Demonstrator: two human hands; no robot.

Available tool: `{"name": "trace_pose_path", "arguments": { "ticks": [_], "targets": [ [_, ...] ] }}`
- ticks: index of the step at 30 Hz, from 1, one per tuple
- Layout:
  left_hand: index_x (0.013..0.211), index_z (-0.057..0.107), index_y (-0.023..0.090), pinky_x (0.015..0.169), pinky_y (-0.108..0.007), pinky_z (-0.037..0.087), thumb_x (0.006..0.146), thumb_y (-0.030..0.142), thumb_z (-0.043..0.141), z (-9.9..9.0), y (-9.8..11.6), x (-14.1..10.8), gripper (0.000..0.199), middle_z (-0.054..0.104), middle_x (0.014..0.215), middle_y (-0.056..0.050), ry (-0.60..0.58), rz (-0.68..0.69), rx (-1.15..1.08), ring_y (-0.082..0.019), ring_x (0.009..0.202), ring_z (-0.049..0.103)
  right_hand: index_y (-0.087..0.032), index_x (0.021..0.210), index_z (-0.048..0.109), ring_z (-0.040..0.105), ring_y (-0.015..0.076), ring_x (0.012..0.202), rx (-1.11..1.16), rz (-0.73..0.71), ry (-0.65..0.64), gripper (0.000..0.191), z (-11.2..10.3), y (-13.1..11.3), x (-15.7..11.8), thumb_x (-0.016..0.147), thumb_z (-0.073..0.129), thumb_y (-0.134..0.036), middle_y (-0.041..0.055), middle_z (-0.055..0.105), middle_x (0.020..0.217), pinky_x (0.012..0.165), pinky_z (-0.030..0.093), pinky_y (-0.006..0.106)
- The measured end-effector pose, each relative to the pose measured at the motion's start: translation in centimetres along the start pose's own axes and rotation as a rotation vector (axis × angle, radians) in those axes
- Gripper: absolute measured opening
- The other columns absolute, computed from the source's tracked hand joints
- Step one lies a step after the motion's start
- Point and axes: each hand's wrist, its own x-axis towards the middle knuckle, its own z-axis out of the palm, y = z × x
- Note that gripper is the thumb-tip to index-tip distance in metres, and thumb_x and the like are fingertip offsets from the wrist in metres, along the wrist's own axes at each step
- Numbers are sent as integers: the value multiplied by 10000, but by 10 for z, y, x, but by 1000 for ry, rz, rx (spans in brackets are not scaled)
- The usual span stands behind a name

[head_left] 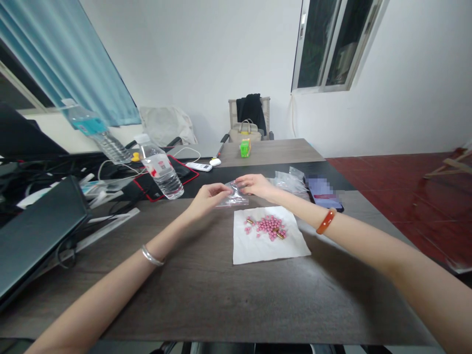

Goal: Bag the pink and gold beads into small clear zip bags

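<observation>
A small clear plastic bag [236, 196] lies low over the table, beyond the white tissue. My left hand [208, 199] pinches its left side between thumb and fingers. At the bag's upper right, my right hand [256, 186] has its fingers bent onto the plastic; the exact grip is partly hidden. Closer to me, the white tissue [247, 250] is spread flat on the table. Many pink beads [271, 225] are heaped on it, with a few loose to the left. Two small gold-coloured pieces [279, 235] lie among the beads.
More clear plastic bags [289, 183] and a phone [324, 191] lie right of my right hand. On the left stand a water bottle [160, 167], another bottle [99, 132] and a dark laptop [40, 231]. A green box [245, 148] sits farther back.
</observation>
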Motion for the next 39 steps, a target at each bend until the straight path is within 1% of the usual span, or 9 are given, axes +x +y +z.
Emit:
{"name": "trace_pose_path", "arguments": {
  "ticks": [3,7,14,18,21,26,33,37,39],
  "targets": [
    [894,672,149,821,-342,503,724,310,647,-3,-12,1,236,716,924,-74,7,19,-25,-206,863,665,-119,1048,683,679,145,865,-134,-45,14,416,5,11,14,672,633,52,105,726,1040,770,550,268],
    [899,662,147,801,-358,513,769,313,596,-3,-27,3,221,712,906,-78,4,33,85,-207,839,665,-126,1069,683,681,157,909,-365,-96,1,474,11,24,23,652,620,91,110,708,1115,797,551,271],
    [947,674,189,868,-381,495,770,181,558,1,-41,3,212,718,1013,-61,-13,156,467,-222,936,649,-123,1153,666,656,150,708,-558,-129,20,492,15,32,21,707,558,57,75,734,923,721,528,292],
    [1073,664,204,1001,-437,421,809,198,556,1,-46,4,285,644,1247,-83,-42,251,647,-252,1152,579,-146,1130,686,638,207,956,-667,-202,0,464,16,30,20,715,584,36,111,686,1133,856,492,329],
    [1290,557,220,1069,-460,353,893,240,470,4,-52,5,407,495,1440,-86,-107,195,727,-244,1324,455,-181,1132,683,553,244,1153,-818,-246,-41,397,16,33,19,777,587,-33,111,636,1239,977,425,379],
    [1465,341,281,1142,-513,191,990,316,274,8,-57,3,481,335,1540,-44,-260,21,780,-221,1446,259,-207,1149,658,582,242,1080,-991,-253,-132,295,14,39,13,898,509,-167,102,642,1226,976,422,417],
    [1480,310,278,1146,-560,103,1000,341,248,6,-60,0,489,205,1580,-69,-317,61,769,-238,1469,179,-170,1296,567,489,302,1263,-1042,-243,-156,386,9,39,3,923,502,-244,152,523,1395,1051,387,466],
    [1470,337,262,1146,-540,131,996,360,242,7,-64,-1,494,206,1580,-78,-303,66,722,-235,1473,163,-147,1354,517,391,338,1360,-1049,-194,-43,459,-11,26,-6,921,517,-296,181,452,1452,1090,337,522],
    [1462,354,263,1149,-529,128,986,357,255,9,-63,-1,495,240,1572,-76,-279,67,702,-230,1470,177,-136,1291,572,394,375,1351,-1075,-142,59,455,-27,19,-16,875,587,-319,198,447,1451,1078,327,564]
  ]
}}
